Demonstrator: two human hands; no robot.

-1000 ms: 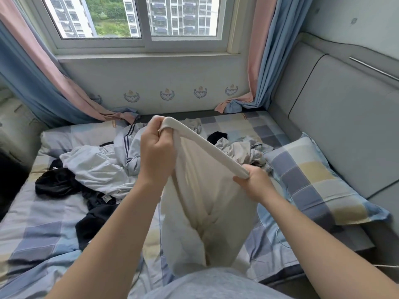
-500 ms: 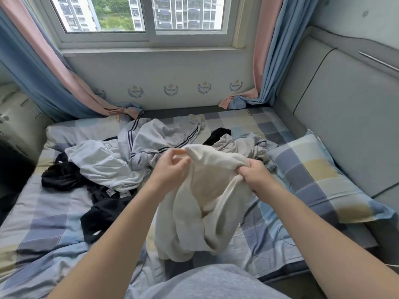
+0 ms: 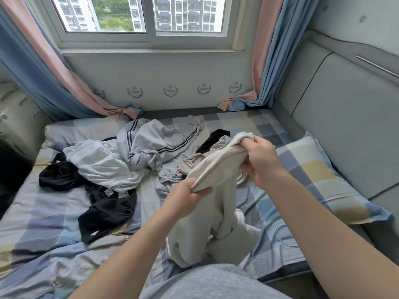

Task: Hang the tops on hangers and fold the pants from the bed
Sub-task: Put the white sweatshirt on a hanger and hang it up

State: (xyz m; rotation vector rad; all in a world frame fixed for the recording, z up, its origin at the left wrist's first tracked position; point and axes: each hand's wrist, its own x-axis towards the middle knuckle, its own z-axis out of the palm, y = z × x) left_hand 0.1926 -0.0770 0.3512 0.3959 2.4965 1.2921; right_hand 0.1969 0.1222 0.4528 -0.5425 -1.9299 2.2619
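Hands drawn apart, cream pants [image 3: 218,169] now taut | I see left hand [image 3: 187,197] grip clamped on near-low end, right hand [image 3: 261,160] grip on far-high end | axis diagonal

The cream garment [image 3: 218,203] looks like soft, matt knit cloth; the checked bedsheet [image 3: 43,212] is smooth woven cotton, and the headboard [image 3: 345,117] is matt grey padding.

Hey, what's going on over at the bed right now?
A person is sorting laundry on the bed. Both hands grip a cream garment, likely pants: the left hand low, the right hand higher, with the rest drooping onto the checked sheet. Behind it lies a heap with a grey striped garment, a pale top and black clothes. No hanger is in view.
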